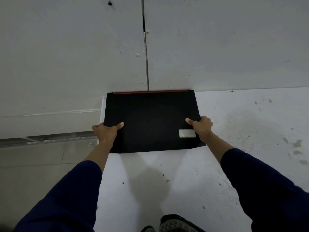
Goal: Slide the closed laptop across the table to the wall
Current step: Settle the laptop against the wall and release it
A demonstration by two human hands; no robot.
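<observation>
A closed black laptop (152, 121) with a red strip along its far edge and a pale sticker near its right front corner lies on the white table (234, 131). Its far edge meets the grey wall (217, 47). My left hand (107, 131) grips the laptop's left side, thumb on the lid. My right hand (201, 128) grips the right side, thumb on top as well. Both arms wear dark blue sleeves.
The table's left edge (100, 164) runs just beside the laptop's left side; beyond it the tiled floor (41, 164) lies lower. The table surface is stained and speckled at the right. A dark patterned shoe (175, 223) shows at the bottom. A vertical seam splits the wall panels.
</observation>
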